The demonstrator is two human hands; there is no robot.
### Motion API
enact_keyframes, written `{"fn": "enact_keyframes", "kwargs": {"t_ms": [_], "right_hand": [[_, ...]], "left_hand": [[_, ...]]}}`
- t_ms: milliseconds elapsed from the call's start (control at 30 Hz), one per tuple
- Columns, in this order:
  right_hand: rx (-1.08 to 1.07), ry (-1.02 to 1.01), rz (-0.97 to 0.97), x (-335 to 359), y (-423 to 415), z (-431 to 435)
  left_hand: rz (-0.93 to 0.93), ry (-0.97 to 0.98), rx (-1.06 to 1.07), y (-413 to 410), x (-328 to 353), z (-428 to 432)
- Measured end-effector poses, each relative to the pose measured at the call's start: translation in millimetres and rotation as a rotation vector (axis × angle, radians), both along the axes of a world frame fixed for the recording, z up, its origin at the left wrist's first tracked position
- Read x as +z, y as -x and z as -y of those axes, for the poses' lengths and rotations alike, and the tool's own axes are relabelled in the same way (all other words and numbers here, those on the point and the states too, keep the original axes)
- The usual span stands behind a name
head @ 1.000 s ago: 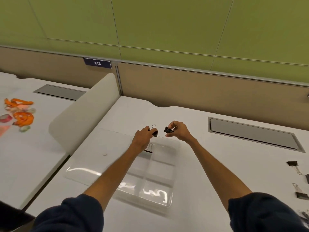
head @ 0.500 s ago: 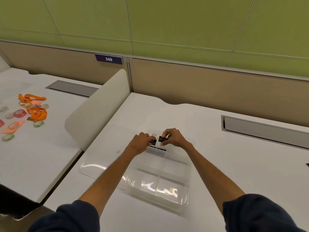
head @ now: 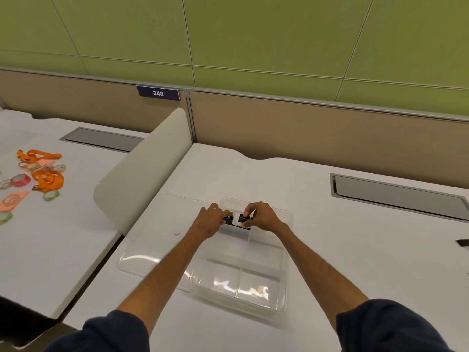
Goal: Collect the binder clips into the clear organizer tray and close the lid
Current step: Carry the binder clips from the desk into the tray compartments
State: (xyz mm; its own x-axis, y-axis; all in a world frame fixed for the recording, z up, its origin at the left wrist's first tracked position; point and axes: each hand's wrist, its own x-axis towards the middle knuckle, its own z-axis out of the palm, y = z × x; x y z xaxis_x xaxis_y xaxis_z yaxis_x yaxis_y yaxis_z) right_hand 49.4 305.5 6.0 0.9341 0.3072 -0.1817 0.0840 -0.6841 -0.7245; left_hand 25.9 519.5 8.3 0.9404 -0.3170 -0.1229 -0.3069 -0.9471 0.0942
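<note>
The clear organizer tray lies on the white desk in front of me, split into several compartments. Its clear lid lies flat and open to the left. My left hand pinches a black binder clip low over the tray's far compartments. My right hand pinches another black binder clip right beside it. A dark clip edge shows just under the right hand, inside the tray. The near compartments look bare.
A white curved divider panel stands left of the tray. Orange lanyards and tape rolls lie on the neighbouring desk. A grey cable slot is set in the desk at the right. A black clip peeks in at the right edge.
Both hands, each holding a clip, have come down from above the tray's far edge to just over its far compartments. The view has shifted left, hiding most clips on the right.
</note>
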Motion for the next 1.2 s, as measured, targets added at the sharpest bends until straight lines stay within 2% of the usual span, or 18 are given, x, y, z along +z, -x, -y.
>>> {"fn": "enact_keyframes", "kwargs": {"t_ms": [167, 367, 700, 1033, 1200], "right_hand": [[0.0, 0.071, 0.0, 2.2, -0.4, -0.8], [-0.072, -0.07, 0.036, 0.7, -3.3, 10.4], [-0.188, -0.071, 0.078, 1.7, 5.1, 46.4], [-0.34, -0.111, 0.108, 12.6, 32.4, 130.2], [-0.41, -0.127, 0.098, 12.4, 50.9, 183.6]], "left_hand": [[0.013, 0.029, -0.012, 0.8, 3.4, 0.7], [0.09, 0.005, 0.015, -1.2, 6.0, 10.3], [0.098, 0.035, -0.011, -3.9, 6.2, 46.3], [0.209, 0.185, -0.071, 4.1, 16.8, 133.2], [0.218, 0.168, -0.114, 10.0, 13.3, 185.6]]}}
